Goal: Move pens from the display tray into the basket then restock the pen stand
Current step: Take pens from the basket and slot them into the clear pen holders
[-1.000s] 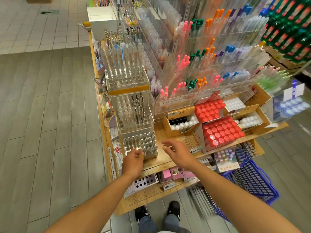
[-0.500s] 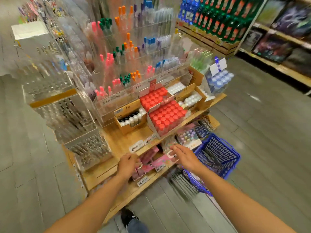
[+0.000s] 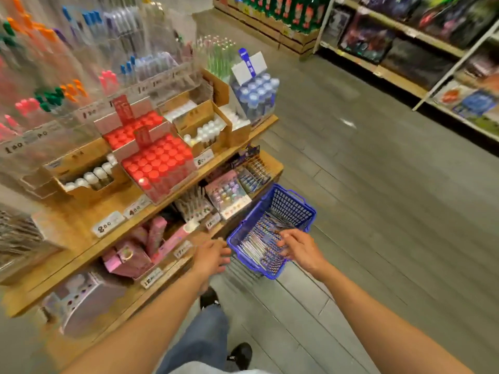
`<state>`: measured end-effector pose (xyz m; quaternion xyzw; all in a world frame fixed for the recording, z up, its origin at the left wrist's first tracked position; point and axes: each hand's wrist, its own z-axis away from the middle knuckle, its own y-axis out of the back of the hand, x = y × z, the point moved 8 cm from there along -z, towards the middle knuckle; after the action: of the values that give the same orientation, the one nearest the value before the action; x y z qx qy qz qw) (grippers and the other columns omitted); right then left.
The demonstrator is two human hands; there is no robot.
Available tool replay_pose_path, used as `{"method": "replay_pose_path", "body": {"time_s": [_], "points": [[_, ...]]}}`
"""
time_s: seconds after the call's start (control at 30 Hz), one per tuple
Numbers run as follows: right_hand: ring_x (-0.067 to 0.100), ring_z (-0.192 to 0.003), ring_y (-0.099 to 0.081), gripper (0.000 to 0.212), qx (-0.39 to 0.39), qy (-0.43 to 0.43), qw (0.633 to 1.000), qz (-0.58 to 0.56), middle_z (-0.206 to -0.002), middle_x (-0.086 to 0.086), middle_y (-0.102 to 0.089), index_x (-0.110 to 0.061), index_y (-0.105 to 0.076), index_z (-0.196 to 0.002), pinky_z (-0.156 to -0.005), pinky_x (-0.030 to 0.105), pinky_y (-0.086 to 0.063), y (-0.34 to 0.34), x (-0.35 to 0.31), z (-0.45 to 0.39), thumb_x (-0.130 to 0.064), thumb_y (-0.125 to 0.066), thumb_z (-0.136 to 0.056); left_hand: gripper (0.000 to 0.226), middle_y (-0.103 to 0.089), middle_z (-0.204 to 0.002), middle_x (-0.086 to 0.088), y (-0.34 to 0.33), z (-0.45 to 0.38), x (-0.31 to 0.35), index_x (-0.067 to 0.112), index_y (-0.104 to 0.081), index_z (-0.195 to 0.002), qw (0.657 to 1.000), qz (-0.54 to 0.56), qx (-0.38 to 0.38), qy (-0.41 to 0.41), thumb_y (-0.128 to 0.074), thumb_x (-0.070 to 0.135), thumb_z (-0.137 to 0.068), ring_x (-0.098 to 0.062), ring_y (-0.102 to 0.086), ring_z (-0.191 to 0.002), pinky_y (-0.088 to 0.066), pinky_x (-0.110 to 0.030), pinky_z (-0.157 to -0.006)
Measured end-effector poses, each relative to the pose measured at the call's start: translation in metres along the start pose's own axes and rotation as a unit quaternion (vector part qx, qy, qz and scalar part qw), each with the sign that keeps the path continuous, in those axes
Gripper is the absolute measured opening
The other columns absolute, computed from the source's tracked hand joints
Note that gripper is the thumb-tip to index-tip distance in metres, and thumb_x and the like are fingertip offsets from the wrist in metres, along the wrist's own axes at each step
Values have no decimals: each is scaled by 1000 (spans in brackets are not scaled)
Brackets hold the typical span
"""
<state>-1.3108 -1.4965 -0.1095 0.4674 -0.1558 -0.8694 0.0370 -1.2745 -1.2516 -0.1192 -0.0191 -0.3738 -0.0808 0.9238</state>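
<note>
Since the earlier frame, my view has swung right and down: the clear pen stand has slid to the left edge, and the blue basket [image 3: 272,230] on the floor now sits near centre, beside the end of the wooden shelf unit [image 3: 162,214].

Both my forearms extend forward and downward. My right hand [image 3: 299,247] has travelled from the shelf front to a position over the near half of the basket, palm down, wrist slightly bent. Its fingers [image 3: 285,240] are spread apart and curled loosely downward toward the contents; motion blur prevents me from telling whether they touch anything.

My left hand [image 3: 212,256] has dropped from the shelf edge to just beside the basket's near left rim, in front of the lower shelf. Its fingers are loosely curled; whether it holds anything I cannot tell.

Pens [image 3: 259,242] lie flat on the basket floor as a loose bundle. Their long axes run roughly parallel to the basket's long side, from the near left corner toward the far right handle [image 3: 297,194]. Which end is the tip cannot be determined.
</note>
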Motion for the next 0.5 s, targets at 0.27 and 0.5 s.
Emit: {"method": "replay_pose_path", "body": {"time_s": [0.27,0.5], "points": [[6,-63,-63,16,17,-48,998,31,-96,4,-69,-17,-61,-110,-60,18,-49,59,41,-71,-21,-52,-98,24,-69,-105,-10,-77,-83,-15,10,-60,-112,998,-6,-15,67,-47,28,-103,-20,-63,-79,-53,-32,-70],[14,-65,-65,12,13,-95,993,73,-78,1,-65,-12,-62,-103,-63,20,-48,84,91,-156,-7,-59,-92,19,-64,-93,-6,-143,-170,-29,11,-57,-110,991,16,-32,131,-44,25,-104,-17,-57,-71,-47,-27,-62]]}}
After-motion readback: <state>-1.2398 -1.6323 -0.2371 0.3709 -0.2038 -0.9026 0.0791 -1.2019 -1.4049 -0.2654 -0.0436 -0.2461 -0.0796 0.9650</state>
